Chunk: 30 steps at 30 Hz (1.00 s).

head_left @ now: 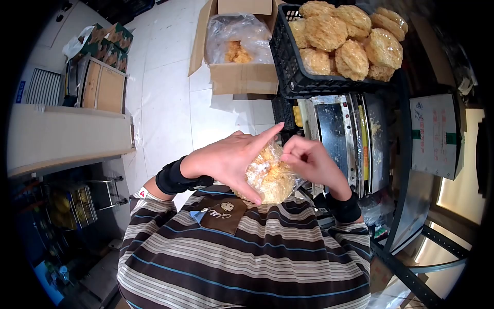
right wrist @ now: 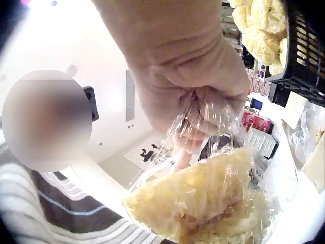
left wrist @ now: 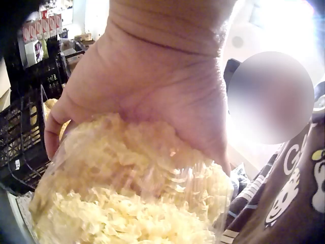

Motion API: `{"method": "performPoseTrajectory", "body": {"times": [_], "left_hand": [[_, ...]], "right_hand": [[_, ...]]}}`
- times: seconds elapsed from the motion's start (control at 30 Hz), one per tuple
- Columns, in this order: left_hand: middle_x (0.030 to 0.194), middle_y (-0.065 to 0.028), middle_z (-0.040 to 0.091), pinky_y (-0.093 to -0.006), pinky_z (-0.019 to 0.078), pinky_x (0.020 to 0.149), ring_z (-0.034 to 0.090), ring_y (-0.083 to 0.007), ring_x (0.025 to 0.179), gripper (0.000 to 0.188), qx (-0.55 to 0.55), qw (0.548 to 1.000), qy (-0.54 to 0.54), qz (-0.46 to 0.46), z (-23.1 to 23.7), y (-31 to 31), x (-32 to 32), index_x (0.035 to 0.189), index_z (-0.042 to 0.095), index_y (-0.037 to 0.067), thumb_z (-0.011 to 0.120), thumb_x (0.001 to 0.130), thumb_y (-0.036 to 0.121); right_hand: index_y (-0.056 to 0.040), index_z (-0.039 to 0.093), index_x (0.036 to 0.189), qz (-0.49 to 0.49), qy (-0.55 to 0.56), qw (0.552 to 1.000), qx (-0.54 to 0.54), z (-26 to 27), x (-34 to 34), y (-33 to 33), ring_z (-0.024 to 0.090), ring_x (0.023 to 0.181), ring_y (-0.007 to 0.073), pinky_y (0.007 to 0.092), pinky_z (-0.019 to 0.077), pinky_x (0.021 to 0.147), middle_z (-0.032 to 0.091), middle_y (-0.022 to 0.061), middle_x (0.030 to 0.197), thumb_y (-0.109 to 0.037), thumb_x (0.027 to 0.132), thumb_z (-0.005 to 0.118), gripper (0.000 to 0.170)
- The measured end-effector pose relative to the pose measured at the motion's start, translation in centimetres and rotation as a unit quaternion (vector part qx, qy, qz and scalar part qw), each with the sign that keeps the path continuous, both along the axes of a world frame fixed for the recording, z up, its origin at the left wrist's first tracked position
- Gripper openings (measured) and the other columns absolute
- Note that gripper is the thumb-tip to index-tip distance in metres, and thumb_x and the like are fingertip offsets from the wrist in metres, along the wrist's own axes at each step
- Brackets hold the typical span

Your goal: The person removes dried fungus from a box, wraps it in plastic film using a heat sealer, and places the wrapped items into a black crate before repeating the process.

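A round, pale-yellow ruffled cake point(head_left: 275, 184) in clear plastic film is held close in front of the striped shirt. My left hand point(head_left: 225, 156) grips its side, thumb along the near edge and index finger stretched out past the far edge. In the left wrist view the palm point(left wrist: 147, 91) lies against the wrapped cake point(left wrist: 127, 203). Over the other side, my right hand point(head_left: 312, 159) is curled in a fist. The right wrist view shows this right hand point(right wrist: 198, 86) clutching gathered plastic film point(right wrist: 203, 119), which stretches tight down to the cake.
Several similar wrapped cakes point(head_left: 327, 32) fill a black plastic crate point(head_left: 290, 67) at the front right. Beside it stands an open cardboard box point(head_left: 242, 80) with a plastic liner and yellow pieces inside. A metal-edged appliance point(head_left: 334, 134) lies below the crate; a taped carton point(head_left: 437, 136) stands farther right.
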<state>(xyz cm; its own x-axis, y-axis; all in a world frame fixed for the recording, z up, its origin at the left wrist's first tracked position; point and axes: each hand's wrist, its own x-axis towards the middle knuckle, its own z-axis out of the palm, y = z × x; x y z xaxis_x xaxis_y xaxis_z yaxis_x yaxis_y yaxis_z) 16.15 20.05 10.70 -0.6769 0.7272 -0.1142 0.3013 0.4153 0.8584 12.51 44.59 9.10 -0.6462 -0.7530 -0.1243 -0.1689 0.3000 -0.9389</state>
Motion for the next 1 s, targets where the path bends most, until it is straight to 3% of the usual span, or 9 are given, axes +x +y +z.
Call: {"method": "performPoseTrajectory", "body": {"times": [0.03, 0.07, 0.17, 0.3, 0.4, 0.57, 0.7, 0.8, 1.0], "left_hand": [[0.124, -0.0274, 0.053, -0.0443, 0.0372, 0.099, 0.056, -0.0411, 0.111, 0.144, 0.001, 1.000, 0.017, 0.006, 0.0, -0.2, 0.1, 0.150, 0.003, -0.002, 0.090, 0.049, 0.053], [0.124, -0.0273, 0.053, -0.0446, 0.0371, 0.098, 0.056, -0.0412, 0.110, 0.144, 0.003, 0.999, 0.033, 0.012, 0.0, -0.3, 0.2, 0.150, 0.003, -0.002, 0.090, 0.049, 0.052], [0.126, -0.0280, 0.053, -0.0448, 0.0367, 0.099, 0.056, -0.0411, 0.111, 0.143, -0.018, 0.999, 0.025, 0.009, 0.3, -0.3, 0.2, 0.150, 0.003, -0.002, 0.090, 0.049, 0.051], [0.131, -0.0290, 0.049, -0.0443, 0.0358, 0.100, 0.054, -0.0411, 0.114, 0.143, -0.010, 1.000, -0.008, -0.010, 0.8, 0.1, -0.1, 0.150, 0.003, -0.003, 0.089, 0.049, 0.051], [0.136, -0.0292, 0.046, -0.0435, 0.0346, 0.102, 0.052, -0.0401, 0.118, 0.142, -0.001, 1.000, 0.014, -0.007, 0.4, -0.2, -0.2, 0.150, 0.004, -0.002, 0.089, 0.050, 0.051], [0.139, -0.0289, 0.043, -0.0433, 0.0335, 0.105, 0.047, -0.0394, 0.125, 0.143, -0.002, 0.999, 0.033, -0.007, 0.3, -0.5, -0.4, 0.150, 0.005, -0.002, 0.089, 0.048, 0.053], [0.142, -0.0283, 0.039, -0.0433, 0.0331, 0.105, 0.044, -0.0391, 0.129, 0.139, 0.016, 0.999, 0.040, -0.009, -0.8, -0.8, -0.5, 0.150, 0.011, -0.003, 0.088, 0.049, 0.054], [0.145, -0.0273, 0.036, -0.0435, 0.0325, 0.106, 0.042, -0.0386, 0.131, 0.131, -0.006, 0.999, 0.041, -0.034, -0.9, -1.1, -0.8, 0.148, 0.021, -0.003, 0.087, 0.051, 0.054], [0.146, -0.0269, 0.035, -0.0440, 0.0342, 0.106, 0.041, -0.0395, 0.132, 0.119, 0.024, 0.997, 0.040, -0.063, -1.3, -1.0, -1.6, 0.145, 0.033, 0.003, 0.087, 0.052, 0.054]], "right_hand": [[-0.0029, 0.056, 0.083, -0.046, -0.006, 0.994, -0.096, -0.4, 0.1, 0.1, 0.040, 0.054, 0.0039, 0.0225, 0.0333, 0.052, 0.048, -0.0063, 0.060, -0.010, 0.089, 0.066, 0.014], [-0.0029, 0.056, 0.083, -0.044, -0.007, 0.994, -0.096, -0.6, 0.0, 0.3, 0.040, 0.054, 0.0039, 0.0225, 0.0333, 0.052, 0.048, -0.0063, 0.060, -0.010, 0.089, 0.066, 0.014], [-0.0051, 0.055, 0.085, -0.083, -0.048, 0.994, -0.053, -0.3, 0.0, 0.4, 0.037, 0.056, 0.0015, 0.0205, 0.0287, 0.052, 0.045, -0.0083, 0.061, -0.007, 0.088, 0.068, 0.014], [-0.0063, 0.055, 0.091, -0.021, -0.165, 0.986, 0.023, -0.9, -0.1, 0.0, 0.035, 0.057, -0.0006, 0.0186, 0.0253, 0.051, 0.042, -0.0081, 0.063, -0.004, 0.087, 0.068, 0.014], [-0.0044, 0.057, 0.092, -0.003, -0.202, 0.978, -0.060, -1.3, -0.4, 0.6, 0.037, 0.059, -0.0007, 0.0192, 0.0277, 0.051, 0.045, -0.0069, 0.066, -0.003, 0.088, 0.066, 0.010], [-0.0041, 0.057, 0.090, -0.099, -0.111, 0.960, -0.239, -2.3, 0.0, 1.6, 0.048, 0.077, 0.0033, 0.0171, 0.0390, 0.065, 0.055, 0.0018, 0.091, 0.000, 0.091, 0.059, 0.005], [-0.0040, 0.055, 0.091, -0.112, -0.093, 0.966, -0.212, -2.7, 0.2, 3.0, 0.051, 0.079, 0.0064, 0.0184, 0.0414, 0.070, 0.056, 0.0038, 0.099, 0.000, 0.092, 0.058, 0.005], [-0.0049, 0.052, 0.094, -0.104, -0.203, 0.949, -0.218, -2.4, 0.7, 3.2, 0.049, 0.075, 0.0065, 0.0187, 0.0415, 0.069, 0.056, 0.0050, 0.107, 0.001, 0.091, 0.058, 0.009], [-0.0073, 0.050, 0.130, -0.073, -0.200, 0.967, -0.136, -0.8, 1.1, 1.8, 0.047, 0.073, -0.0028, 0.0127, 0.0346, 0.054, 0.048, -0.0048, 0.086, 0.004, 0.082, 0.067, 0.052]]}}
